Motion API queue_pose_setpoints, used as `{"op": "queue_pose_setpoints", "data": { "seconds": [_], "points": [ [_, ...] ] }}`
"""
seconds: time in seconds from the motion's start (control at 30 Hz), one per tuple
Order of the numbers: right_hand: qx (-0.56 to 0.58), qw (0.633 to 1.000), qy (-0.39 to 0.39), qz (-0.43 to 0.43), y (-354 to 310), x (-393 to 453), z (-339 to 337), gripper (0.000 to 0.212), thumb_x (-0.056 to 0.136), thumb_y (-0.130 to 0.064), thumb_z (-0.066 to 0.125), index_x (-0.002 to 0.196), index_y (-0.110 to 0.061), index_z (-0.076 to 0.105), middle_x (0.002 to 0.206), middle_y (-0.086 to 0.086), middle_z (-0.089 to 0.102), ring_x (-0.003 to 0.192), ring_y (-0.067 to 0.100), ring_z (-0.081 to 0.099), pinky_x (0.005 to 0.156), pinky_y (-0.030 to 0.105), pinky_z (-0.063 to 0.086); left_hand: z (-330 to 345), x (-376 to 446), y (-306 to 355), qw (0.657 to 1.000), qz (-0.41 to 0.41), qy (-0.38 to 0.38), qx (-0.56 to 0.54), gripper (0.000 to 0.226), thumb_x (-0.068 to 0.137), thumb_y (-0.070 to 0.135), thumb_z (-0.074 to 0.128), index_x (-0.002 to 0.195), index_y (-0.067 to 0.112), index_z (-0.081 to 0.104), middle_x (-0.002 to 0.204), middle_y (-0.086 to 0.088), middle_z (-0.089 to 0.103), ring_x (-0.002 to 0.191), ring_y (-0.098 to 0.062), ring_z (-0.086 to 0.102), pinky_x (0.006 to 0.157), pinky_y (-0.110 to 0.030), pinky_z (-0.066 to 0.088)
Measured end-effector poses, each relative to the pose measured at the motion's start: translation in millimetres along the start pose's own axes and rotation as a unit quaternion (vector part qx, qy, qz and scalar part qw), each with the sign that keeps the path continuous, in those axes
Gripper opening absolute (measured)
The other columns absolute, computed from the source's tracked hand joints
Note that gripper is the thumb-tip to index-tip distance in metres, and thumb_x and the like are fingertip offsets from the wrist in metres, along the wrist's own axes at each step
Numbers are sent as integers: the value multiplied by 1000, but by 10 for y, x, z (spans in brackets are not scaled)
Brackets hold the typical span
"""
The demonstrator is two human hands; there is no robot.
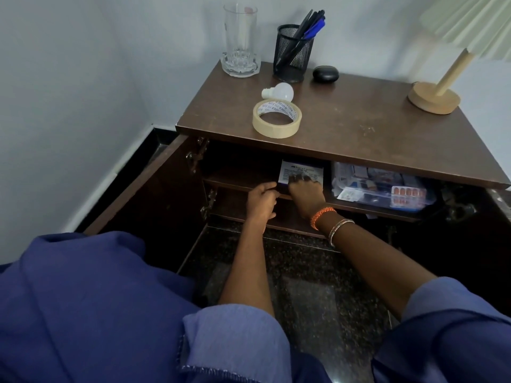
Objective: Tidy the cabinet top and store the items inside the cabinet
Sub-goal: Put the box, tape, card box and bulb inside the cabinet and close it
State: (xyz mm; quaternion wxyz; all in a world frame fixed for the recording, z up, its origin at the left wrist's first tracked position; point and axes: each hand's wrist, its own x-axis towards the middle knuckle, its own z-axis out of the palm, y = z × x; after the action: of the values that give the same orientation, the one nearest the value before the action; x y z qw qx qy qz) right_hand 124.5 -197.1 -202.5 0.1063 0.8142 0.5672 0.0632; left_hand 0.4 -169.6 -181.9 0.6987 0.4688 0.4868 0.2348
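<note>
Both my hands reach into the open cabinet under the brown cabinet top (359, 125). My right hand (305, 193) grips a blue-and-white box (300, 170) that stands on the upper shelf (235, 178). My left hand (261, 201) has its fingers curled at the shelf's front edge, beside the box's lower left corner; whether it touches the box is unclear. On the top lie a roll of masking tape (277, 118), a white bulb (278, 92), a glass mug (240, 41), a mesh pen holder (293, 52) with pens, and a black oval case (325, 73).
A clear tray (384, 189) of pill strips and small items fills the shelf to the right of the box. A wooden lamp (434, 96) stands at the top's right end. The left cabinet door (143, 194) hangs open beside the wall. Dark speckled floor lies below.
</note>
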Motion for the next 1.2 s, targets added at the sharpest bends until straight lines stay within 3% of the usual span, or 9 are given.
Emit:
{"op": "queue_pose_setpoints", "data": {
  "seconds": [0.1, 0.2, 0.33, 0.43, 0.6, 0.73, 0.83, 1.03, 1.2],
  "points": [
    [49, 998, 40, 7, -59, -86, -98, 52, 87, -13, 56, 135, -5, 41, 122, 17, 58, 112, 35, 56, 87, 44, 48, -3, 20, 27, 998, 55, 42, 11, 26, 88, 13, 53, 110, 20, 63, 109, 0, 65, 103, -17, 59, 84, -35, 50],
    [125, 982, 137, -15, -142, -299, -324, 38, 88, -19, 51, 125, -11, 54, 106, 11, 68, 102, 29, 61, 89, 41, 46, -55, 7, 124, 987, 106, 117, -33, 20, 88, 9, 52, 100, 17, 66, 98, 3, 67, 99, -17, 63, 92, -38, 50],
    [231, 924, 298, -58, -218, -569, -692, 30, 82, -16, 58, 111, -14, 65, 98, 4, 71, 97, 22, 62, 87, 40, 47, -194, -50, 351, 938, 148, 273, -154, 16, 91, 13, 49, 87, 22, 62, 90, 3, 66, 94, -19, 65, 85, -39, 53],
    [244, 896, 366, -61, -235, -456, -1011, 30, 80, -15, 55, 108, -12, 65, 107, 5, 68, 107, 26, 58, 91, 42, 43, -219, -115, 518, 912, 200, 309, -183, 11, 89, 17, 50, 90, 23, 60, 90, 2, 66, 84, -15, 63, 77, -36, 53],
    [245, 914, 318, 55, -174, 26, -1338, 39, 85, -28, 50, 119, -13, 57, 127, 8, 53, 124, 27, 43, 102, 45, 30, -187, -177, 651, 928, 288, 213, -105, 34, 88, 19, 52, 119, 31, 58, 81, 9, 61, 65, -6, 55, 61, -25, 51],
    [245, 935, 251, 57, -224, 236, -1251, 25, 94, -24, 38, 104, -12, 58, 111, 8, 60, 112, 26, 49, 95, 46, 35, -213, -153, 592, 958, 259, 114, -40, 42, 93, 20, 46, 134, 31, 49, 74, 6, 65, 52, -1, 51, 47, -15, 46],
    [265, 923, 276, 40, -252, 214, -1120, 21, 96, -21, 35, 98, -14, 55, 102, 5, 63, 102, 25, 54, 87, 44, 40, -222, -146, 532, 967, 236, 80, -43, 43, 94, 20, 43, 134, 36, 46, 75, 2, 66, 56, -7, 52, 47, -19, 45],
    [228, 928, 293, 21, -248, 197, -1070, 20, 97, -25, 36, 100, -14, 54, 104, 5, 61, 100, 24, 54, 86, 43, 41, -224, -135, 548, 967, 228, 93, -64, 41, 94, 19, 43, 132, 35, 50, 78, 1, 67, 60, -9, 54, 51, -21, 47],
    [245, 931, 271, 6, -238, 127, -1120, 17, 95, -17, 42, 103, -13, 56, 109, 6, 59, 107, 25, 50, 94, 43, 38, -232, -180, 524, 925, 230, 239, -187, 36, 92, 19, 44, 126, 26, 55, 80, 5, 66, 57, -5, 54, 46, -16, 45]
  ]
}}
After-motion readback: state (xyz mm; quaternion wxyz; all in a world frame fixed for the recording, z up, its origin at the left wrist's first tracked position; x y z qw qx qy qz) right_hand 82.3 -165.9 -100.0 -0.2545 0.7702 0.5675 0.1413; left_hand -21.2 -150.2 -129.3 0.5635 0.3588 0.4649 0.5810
